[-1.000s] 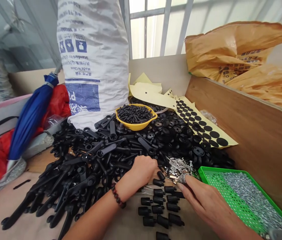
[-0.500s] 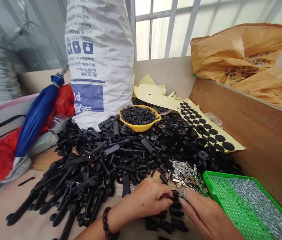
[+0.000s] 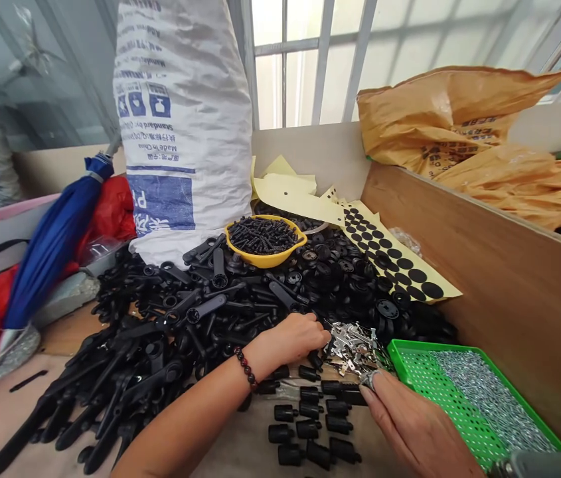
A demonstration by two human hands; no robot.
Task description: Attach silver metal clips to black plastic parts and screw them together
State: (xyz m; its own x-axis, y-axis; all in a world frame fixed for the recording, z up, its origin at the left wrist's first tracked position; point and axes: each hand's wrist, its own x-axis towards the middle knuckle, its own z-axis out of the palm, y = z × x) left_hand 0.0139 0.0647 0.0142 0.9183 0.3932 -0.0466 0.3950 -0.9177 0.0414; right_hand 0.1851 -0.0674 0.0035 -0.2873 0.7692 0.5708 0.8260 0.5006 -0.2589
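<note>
Left hand [image 3: 293, 338] is back at the black plastic parts [image 3: 208, 307], grip curled, contents hidden! Right hand [image 3: 409, 425] pinches a small silver piece [image 3: 370, 380] by the green tray [image 3: 434, 346].

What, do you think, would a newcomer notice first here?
A heap of black plastic parts fills the middle, topped by a yellow bowl of black screws. A white sack stands behind it, and a green tray of metal pieces sits front right, beside the right hand.

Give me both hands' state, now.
Left hand: curled, fingertips hidden, cannot tell if holding anything.
Right hand: fingers drawn together, no held item visible, cannot tell.
</note>
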